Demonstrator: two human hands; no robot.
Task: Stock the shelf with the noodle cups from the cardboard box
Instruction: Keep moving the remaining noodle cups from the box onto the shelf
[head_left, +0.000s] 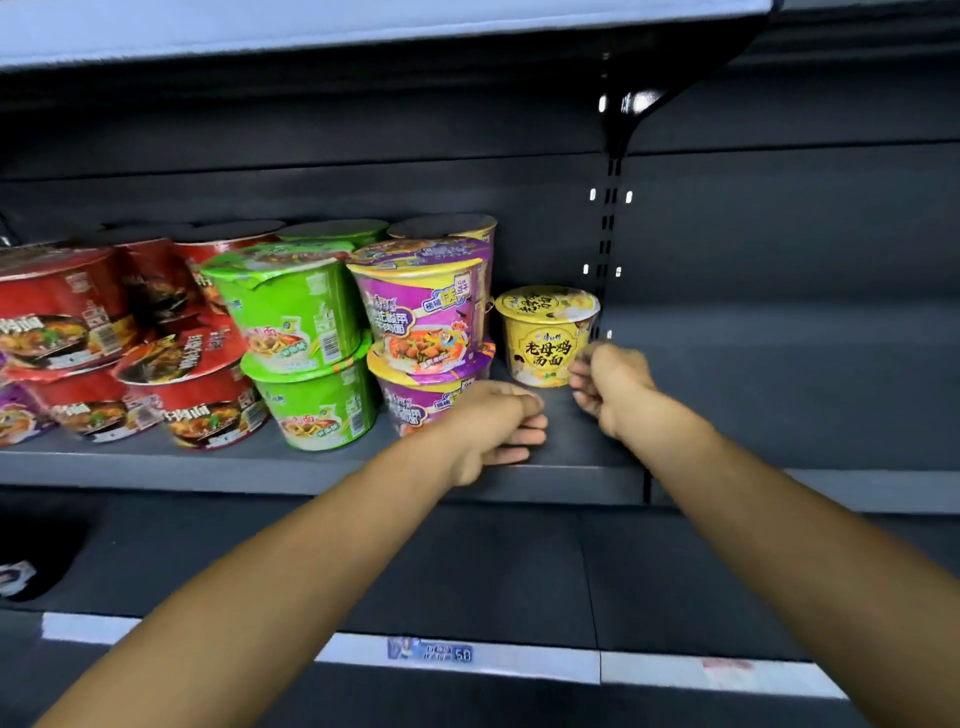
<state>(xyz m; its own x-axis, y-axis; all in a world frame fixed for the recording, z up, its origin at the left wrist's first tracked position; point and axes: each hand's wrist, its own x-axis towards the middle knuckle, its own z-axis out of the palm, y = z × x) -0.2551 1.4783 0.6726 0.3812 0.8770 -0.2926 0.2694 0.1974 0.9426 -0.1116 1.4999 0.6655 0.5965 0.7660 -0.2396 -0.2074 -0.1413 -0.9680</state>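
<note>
Both hands reach over the front lip of the dark grey metal shelf (311, 467); neither holds anything. Left hand (493, 426) hangs with fingers loosely curled, just in front of the lower purple plastic noodle cup (421, 400). Right hand (608, 384) likewise loosely curled and empty, its fingers at or just short of the side of the yellow plastic noodle cup (545, 335); contact cannot be confirmed. Yellow cup stands upright, single height, between the two hands and slightly beyond them, probably set there to start a new column beside the purple stack. Further left of the left hand: stacked green cups (296, 338) and red cups (156, 364), the red ones tilted. Bare shelf lies in front of the yellow cup; height above it is free. A slotted black upright (605, 249) stands close behind the right hand. Cardboard box not in view.
</note>
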